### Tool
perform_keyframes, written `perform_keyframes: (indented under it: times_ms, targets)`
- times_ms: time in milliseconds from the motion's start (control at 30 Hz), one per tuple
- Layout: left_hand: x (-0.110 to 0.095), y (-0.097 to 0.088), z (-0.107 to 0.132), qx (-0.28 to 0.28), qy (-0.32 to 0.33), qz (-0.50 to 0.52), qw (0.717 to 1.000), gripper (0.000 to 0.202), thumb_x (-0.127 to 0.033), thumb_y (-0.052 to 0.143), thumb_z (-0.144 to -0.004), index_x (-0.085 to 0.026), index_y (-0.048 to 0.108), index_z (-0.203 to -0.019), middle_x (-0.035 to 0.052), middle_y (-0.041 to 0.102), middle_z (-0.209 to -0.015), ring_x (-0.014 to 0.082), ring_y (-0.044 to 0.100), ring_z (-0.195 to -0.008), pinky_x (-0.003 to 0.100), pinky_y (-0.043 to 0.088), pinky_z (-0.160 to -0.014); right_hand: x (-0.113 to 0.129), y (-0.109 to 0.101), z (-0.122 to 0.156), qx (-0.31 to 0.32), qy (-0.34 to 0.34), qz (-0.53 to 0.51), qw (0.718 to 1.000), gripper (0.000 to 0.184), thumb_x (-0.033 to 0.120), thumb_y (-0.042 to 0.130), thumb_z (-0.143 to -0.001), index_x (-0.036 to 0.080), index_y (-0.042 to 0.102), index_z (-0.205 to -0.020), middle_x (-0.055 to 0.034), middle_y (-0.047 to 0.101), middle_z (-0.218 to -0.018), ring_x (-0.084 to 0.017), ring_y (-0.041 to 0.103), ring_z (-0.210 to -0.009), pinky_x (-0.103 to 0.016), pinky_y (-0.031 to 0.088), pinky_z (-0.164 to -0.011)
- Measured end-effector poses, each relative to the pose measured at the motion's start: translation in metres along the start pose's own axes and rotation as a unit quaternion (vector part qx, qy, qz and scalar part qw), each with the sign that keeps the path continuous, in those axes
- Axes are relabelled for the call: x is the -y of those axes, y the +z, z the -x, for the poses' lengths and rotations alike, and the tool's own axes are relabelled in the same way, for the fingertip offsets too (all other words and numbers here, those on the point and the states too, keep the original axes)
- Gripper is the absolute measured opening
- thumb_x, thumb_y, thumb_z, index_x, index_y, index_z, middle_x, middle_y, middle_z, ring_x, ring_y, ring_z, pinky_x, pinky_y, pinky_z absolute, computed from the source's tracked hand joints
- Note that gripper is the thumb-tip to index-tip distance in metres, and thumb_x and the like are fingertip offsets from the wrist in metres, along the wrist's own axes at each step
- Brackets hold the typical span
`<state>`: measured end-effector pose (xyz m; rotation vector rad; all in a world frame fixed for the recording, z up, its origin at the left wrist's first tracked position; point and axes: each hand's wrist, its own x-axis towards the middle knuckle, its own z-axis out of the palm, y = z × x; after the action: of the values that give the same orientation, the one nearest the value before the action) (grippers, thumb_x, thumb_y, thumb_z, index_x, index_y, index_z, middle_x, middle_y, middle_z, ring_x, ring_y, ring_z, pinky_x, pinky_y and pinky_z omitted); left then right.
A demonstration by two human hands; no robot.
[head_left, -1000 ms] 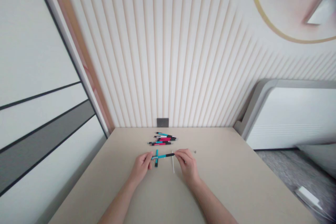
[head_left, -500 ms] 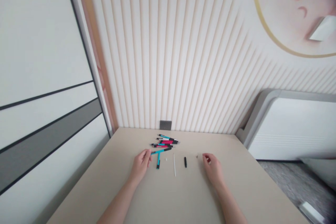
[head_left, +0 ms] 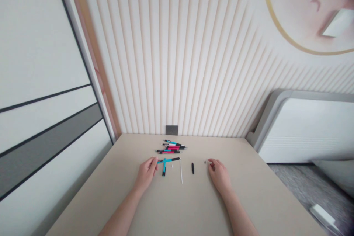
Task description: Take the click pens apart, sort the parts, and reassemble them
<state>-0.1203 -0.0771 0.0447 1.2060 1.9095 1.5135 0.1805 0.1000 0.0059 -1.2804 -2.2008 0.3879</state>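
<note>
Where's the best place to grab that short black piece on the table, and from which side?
The black piece is probably best pinched across its middle, from above and the right: it's slim, lies pointing away from the person, and the right hand is nearer.

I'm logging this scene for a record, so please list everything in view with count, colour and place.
Table: one, beige, foreground
Pens: several, blue, red, white, black, table's far side
Held pen: one, blue and black, in left hand
Tube: one, blue and black, beside left hand
Bit: one, white, right of tube
Stick: one, white, table's middle
Grip: one, black, right of stick
Tip: one, grey, by right hand
Wall: one, cream, behind table
Plate: one, dark, low on wall
Cabinet: one, white and grey, left
Picture: one, pink, gold-rimmed, upper right
Boxes: two, white, right side
Bed: one, white and grey, right
Hands: two, bare, above table
</note>
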Motion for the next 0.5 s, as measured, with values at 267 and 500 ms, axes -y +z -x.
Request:
perform_keyframes:
  times_ms: [267,500]
  targets:
    - [0.000,0.001,0.001,0.009,-0.005,-0.019,1.000,0.051,-0.061,0.041,-0.091,-0.018,0.056,-0.066,-0.0030,0.050,-0.052,0.0125,0.044,-0.047,0.022,0.034,-0.049,0.000,-0.005,0.002,-0.006,-0.002,-0.006,1.000,0.029,0.032,0.050,-0.088,0.022,0.064,-0.111,-0.0054,0.068,-0.087,-0.022,0.065,-0.080,-0.031,0.047,-0.074]
    - [0.000,0.002,0.003,0.020,-0.001,-0.030,0.999,0.051,-0.061,0.042,-0.090,-0.018,0.056,-0.065,-0.0020,0.053,-0.054,0.0121,0.045,-0.047,0.022,0.035,-0.049,0.051,-0.006,0.010,-0.072,-0.097,-0.066,0.991,0.032,0.036,0.038,-0.099,0.020,0.066,-0.101,-0.0091,0.067,-0.094,-0.022,0.060,-0.089,-0.035,0.044,-0.084]
